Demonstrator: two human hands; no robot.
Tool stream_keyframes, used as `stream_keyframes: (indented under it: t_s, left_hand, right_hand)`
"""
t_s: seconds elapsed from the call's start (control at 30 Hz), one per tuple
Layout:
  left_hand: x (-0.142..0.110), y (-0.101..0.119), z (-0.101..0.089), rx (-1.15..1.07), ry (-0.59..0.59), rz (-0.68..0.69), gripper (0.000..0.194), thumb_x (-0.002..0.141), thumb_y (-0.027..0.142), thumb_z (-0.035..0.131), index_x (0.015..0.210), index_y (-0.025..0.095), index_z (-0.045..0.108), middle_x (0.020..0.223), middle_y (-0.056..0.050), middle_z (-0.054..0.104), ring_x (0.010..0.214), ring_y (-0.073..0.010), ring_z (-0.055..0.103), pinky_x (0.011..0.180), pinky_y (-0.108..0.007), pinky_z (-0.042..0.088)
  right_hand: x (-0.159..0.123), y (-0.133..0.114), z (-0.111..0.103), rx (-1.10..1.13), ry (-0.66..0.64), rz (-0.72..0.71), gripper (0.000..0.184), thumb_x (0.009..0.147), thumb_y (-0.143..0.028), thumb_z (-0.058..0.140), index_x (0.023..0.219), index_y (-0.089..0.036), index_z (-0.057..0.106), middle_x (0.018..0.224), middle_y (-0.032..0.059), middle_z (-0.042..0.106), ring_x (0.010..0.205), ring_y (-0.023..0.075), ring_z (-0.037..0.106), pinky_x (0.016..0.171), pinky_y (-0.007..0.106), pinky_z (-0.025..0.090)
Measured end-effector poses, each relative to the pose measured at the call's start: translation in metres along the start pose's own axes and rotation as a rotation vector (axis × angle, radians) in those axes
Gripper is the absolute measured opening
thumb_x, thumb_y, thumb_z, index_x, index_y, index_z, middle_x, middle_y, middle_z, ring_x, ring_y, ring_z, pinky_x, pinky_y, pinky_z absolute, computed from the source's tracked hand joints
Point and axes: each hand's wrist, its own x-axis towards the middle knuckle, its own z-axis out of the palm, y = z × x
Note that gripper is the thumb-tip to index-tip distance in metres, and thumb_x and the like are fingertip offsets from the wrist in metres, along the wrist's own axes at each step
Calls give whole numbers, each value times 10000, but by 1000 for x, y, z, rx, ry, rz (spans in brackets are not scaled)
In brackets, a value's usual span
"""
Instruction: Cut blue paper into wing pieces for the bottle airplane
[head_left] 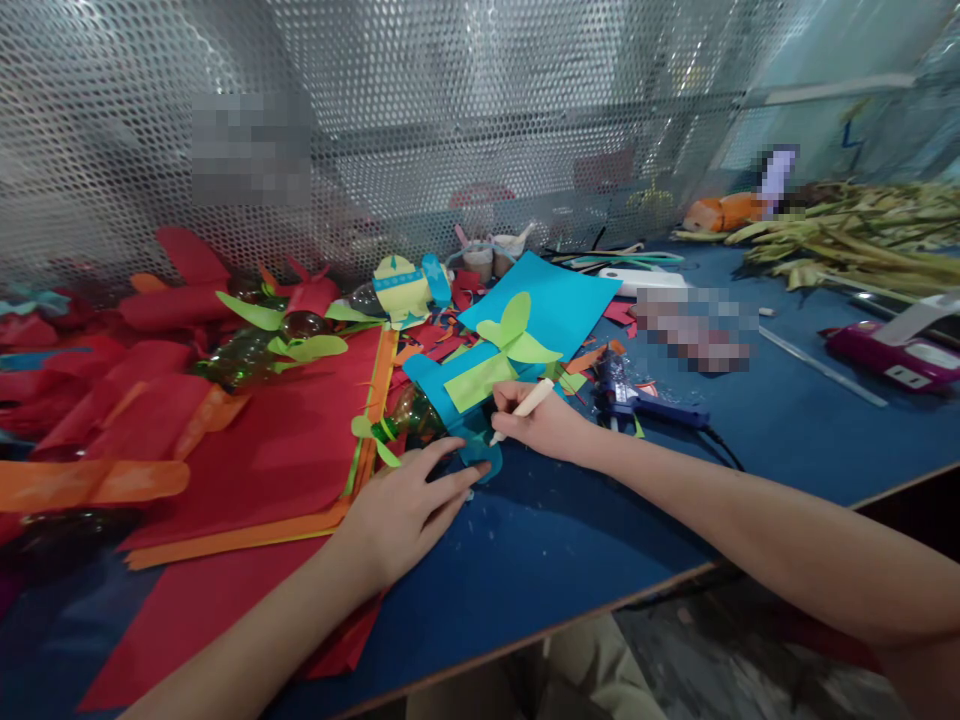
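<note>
My right hand (546,422) grips a cream-coloured pen (523,408) with its tip down on a small teal paper piece (472,440) lying on the blue table (585,540). My left hand (409,505) lies flat, fingers spread, pressing the near edge of that piece. Just beyond the pen lies a blue paper cutout (431,380) with a light green leaf-shaped paper (499,355) on top. A green plastic bottle (411,412) with green paper leaves lies beside my left fingers.
Red and orange paper sheets (285,440) cover the left side. A blue glue gun (637,400) lies right of my right hand, a larger blue sheet (562,300) behind it. Dry plant stalks (862,240) and a magenta stapler (892,355) sit far right. A perforated metal wall (450,120) stands behind.
</note>
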Motion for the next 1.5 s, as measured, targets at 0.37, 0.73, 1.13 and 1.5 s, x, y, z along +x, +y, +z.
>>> stream_keyframes:
  t_s: [0.37, 0.73, 1.13, 1.5]
  left_hand:
    - [-1, 0, 0, 4, 2, 2, 369, 938, 269, 357, 1219, 319, 590, 1289, -88, 556, 1013, -246, 625, 695, -344, 566]
    - [-1, 0, 0, -15, 30, 5, 364, 935, 268, 370, 1221, 326, 588, 1282, -74, 563, 1017, -233, 621, 727, -337, 564]
    - [-1, 0, 0, -13, 14, 3, 364, 936, 260, 367, 1221, 319, 586, 1286, -86, 558, 1020, -245, 626, 727, -358, 560]
    - [0, -1, 1, -11, 16, 13, 371, 941, 262, 351, 1221, 307, 591, 1286, -94, 554, 1014, -250, 625, 703, -358, 564]
  right_hand:
    - [0, -2, -1, -3, -3, 11, 207, 679, -175, 466, 577, -215, 290, 508, -86, 267, 500, 88, 248, 465, 234, 206]
    - [0, 0, -1, -20, 14, 7, 218, 684, -183, 468, 578, -216, 280, 507, -84, 256, 501, 92, 244, 469, 239, 200]
    - [0, -3, -2, -14, 13, -3, 216, 683, -178, 463, 574, -215, 280, 507, -84, 266, 505, 91, 253, 467, 236, 211]
    - [0, -2, -1, -17, 7, 6, 219, 682, -169, 468, 571, -213, 284, 503, -85, 267, 494, 85, 250, 456, 229, 205]
